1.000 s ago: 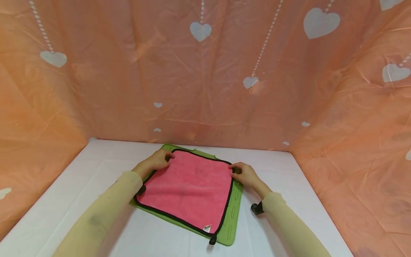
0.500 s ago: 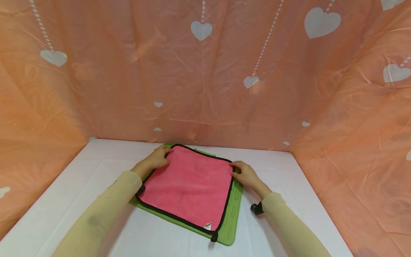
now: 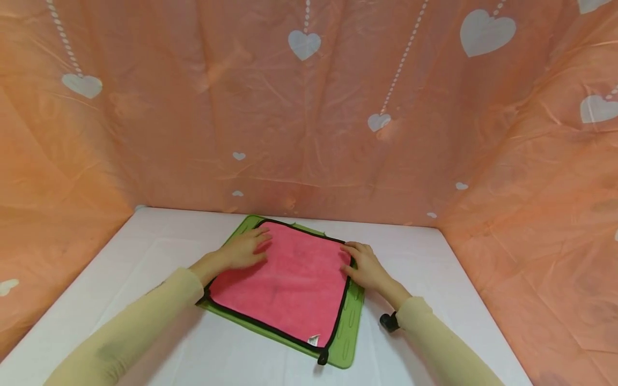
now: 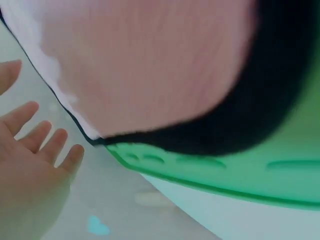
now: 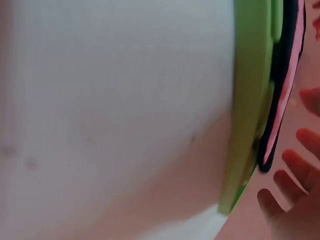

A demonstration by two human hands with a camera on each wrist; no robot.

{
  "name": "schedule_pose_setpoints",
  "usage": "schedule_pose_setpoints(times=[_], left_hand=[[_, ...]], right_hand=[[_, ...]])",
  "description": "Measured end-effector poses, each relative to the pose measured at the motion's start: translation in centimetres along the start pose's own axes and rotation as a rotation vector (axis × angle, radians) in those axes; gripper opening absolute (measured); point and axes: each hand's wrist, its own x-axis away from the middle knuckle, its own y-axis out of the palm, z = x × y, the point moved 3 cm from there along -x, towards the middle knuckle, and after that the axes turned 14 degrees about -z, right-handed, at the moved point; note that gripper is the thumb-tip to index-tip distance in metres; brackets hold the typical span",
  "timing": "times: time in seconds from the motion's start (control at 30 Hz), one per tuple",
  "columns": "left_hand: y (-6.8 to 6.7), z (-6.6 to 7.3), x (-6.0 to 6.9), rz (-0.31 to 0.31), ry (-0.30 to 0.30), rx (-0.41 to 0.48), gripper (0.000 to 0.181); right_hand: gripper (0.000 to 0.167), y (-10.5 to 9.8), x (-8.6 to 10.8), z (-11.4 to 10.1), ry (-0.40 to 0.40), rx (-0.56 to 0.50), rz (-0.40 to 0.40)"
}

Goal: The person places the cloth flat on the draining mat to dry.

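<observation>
A pink cloth (image 3: 294,295) with black edging lies spread flat over a green board (image 3: 348,327), a white tag near its front corner. At its far left part, my left hand (image 3: 243,251) has its fingers spread over the cloth. The left wrist view shows those fingers (image 4: 60,142) apart from the cloth edge, holding nothing. My right hand (image 3: 365,268) is at the far right corner, fingers reaching over the black edge. In the right wrist view the fingers (image 5: 300,170) are spread and stand clear of the edge. Most of the board is hidden beneath the cloth.
The board rests on a white-covered table (image 3: 159,257). An orange curtain (image 3: 299,123) with white hearts hangs behind and on both sides. A black strap piece (image 3: 389,322) shows by the right sleeve.
The cloth has shifted slightly toward the far side of the board and lies flatter. Both hands have let go of its far corners; the left fingers have spread out.
</observation>
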Motion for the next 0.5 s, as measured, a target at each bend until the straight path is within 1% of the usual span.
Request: schedule_pose_setpoints(times=[0.1, 0.2, 0.27, 0.37, 0.5], left_hand=[[0.9, 1.4, 0.8, -0.082, 0.028, -0.007, 0.056], [1.8, 2.5, 1.4, -0.158, 0.040, 0.005, 0.058], [2.4, 3.1, 1.7, -0.200, 0.044, 0.009, 0.059], [3.2, 4.0, 2.3, -0.259, 0.055, -0.011, 0.061], [4.0, 4.8, 3.2, -0.332, 0.065, -0.038, 0.065]], right_hand=[[0.054, 0.5, 0.2, -1.5, -0.071, 0.036, -0.081], [0.058, 1.3, 0.4, -2.8, -0.118, 0.064, -0.179], [0.060, 1.9, 0.5, -3.6, -0.137, 0.089, -0.247], [0.063, 2.8, 0.7, -4.6, -0.153, 0.131, -0.350], [0.064, 3.3, 1.1, -5.8, -0.153, 0.187, -0.446]])
